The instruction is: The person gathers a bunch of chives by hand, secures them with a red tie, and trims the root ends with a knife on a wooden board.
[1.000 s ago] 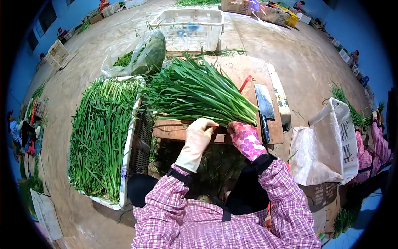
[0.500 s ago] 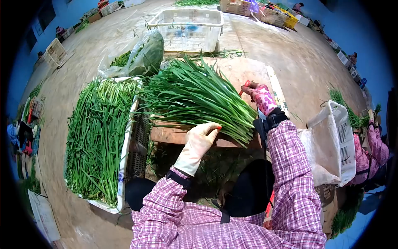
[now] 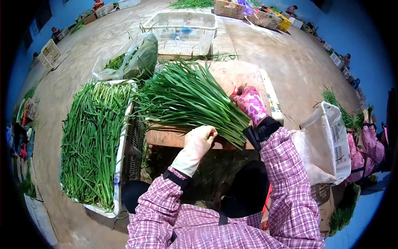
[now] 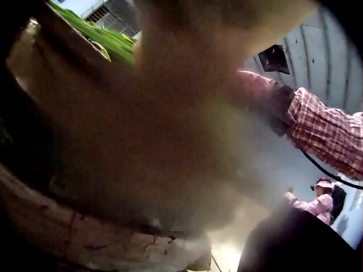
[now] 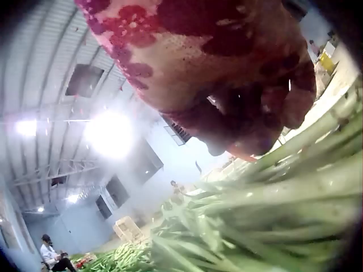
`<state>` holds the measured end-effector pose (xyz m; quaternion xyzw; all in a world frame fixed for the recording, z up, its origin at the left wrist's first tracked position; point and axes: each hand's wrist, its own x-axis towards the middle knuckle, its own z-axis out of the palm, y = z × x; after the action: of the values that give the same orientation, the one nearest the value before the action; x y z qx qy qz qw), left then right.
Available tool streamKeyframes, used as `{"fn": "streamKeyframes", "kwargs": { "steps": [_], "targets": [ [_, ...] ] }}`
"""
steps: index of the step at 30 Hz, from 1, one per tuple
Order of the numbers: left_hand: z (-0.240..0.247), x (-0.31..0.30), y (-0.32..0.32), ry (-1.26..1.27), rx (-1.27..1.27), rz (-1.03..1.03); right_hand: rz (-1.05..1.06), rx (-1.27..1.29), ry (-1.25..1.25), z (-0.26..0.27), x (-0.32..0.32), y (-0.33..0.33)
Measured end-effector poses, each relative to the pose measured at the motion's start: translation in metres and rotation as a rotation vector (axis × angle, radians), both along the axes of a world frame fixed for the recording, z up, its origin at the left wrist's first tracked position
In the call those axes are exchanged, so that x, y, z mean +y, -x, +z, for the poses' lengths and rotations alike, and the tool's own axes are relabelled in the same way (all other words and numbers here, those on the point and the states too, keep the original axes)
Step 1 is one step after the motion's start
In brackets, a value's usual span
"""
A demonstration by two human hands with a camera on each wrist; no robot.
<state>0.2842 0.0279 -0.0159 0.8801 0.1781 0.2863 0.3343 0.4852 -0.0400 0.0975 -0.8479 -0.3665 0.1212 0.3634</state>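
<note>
A bunch of green chives (image 3: 195, 95) lies slantwise on a wooden board (image 3: 166, 138), stalk ends toward the near right. My left hand (image 3: 195, 145), in a cream glove, pinches a bit of red strip between thumb and forefinger at the near side of the bunch. Across the stalks, my right hand (image 3: 251, 103) in a pink flowered glove holds the other red end (image 3: 235, 89). Close to the leaves in the right wrist view, the curled fingers show a sliver of red strip (image 5: 244, 154). The strip's middle is hidden by the chives. The left wrist view is mostly blurred.
A white crate (image 3: 120, 166) full of chives stands left of the board. Behind are a plastic bag of greens (image 3: 145, 54) and a white basket (image 3: 182, 35). A lined crate (image 3: 323, 145) lies at right, with another person (image 3: 371, 145) beyond it.
The right hand left the near board edge beside the left hand, reached over to the red end at the far side, then drew it in toward the stalks. The left hand stays near its place.
</note>
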Motion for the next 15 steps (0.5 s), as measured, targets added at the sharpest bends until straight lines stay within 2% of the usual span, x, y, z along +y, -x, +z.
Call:
{"fn": "streamKeyframes", "kwargs": {
  "steps": [3, 4, 7, 10, 11, 13, 15],
  "targets": [
    [-0.006, 0.003, -0.001, -0.011, -0.027, -0.013, -0.086, -0.203, 0.008, -0.002, -0.008, 0.024],
    [-0.007, 0.003, -0.001, -0.02, -0.035, -0.016, -0.118, -0.219, 0.091, -0.006, -0.008, 0.028],
    [-0.005, 0.005, -0.002, 0.005, -0.044, -0.054, -0.155, -0.227, 0.069, -0.013, -0.014, 0.039],
    [0.0, 0.004, -0.002, 0.064, -0.104, -0.063, -0.163, -0.118, -0.054, -0.022, -0.007, 0.028],
    [0.002, 0.003, -0.002, 0.063, -0.099, -0.066, -0.147, -0.06, 0.024, -0.017, -0.012, 0.021],
    [0.008, 0.002, -0.002, 0.06, -0.089, -0.075, -0.18, -0.178, 0.06, -0.018, -0.007, 0.016],
    [0.012, 0.0, -0.003, 0.093, -0.101, -0.089, -0.169, -0.189, 0.114, -0.014, -0.001, 0.015]
  ]
}}
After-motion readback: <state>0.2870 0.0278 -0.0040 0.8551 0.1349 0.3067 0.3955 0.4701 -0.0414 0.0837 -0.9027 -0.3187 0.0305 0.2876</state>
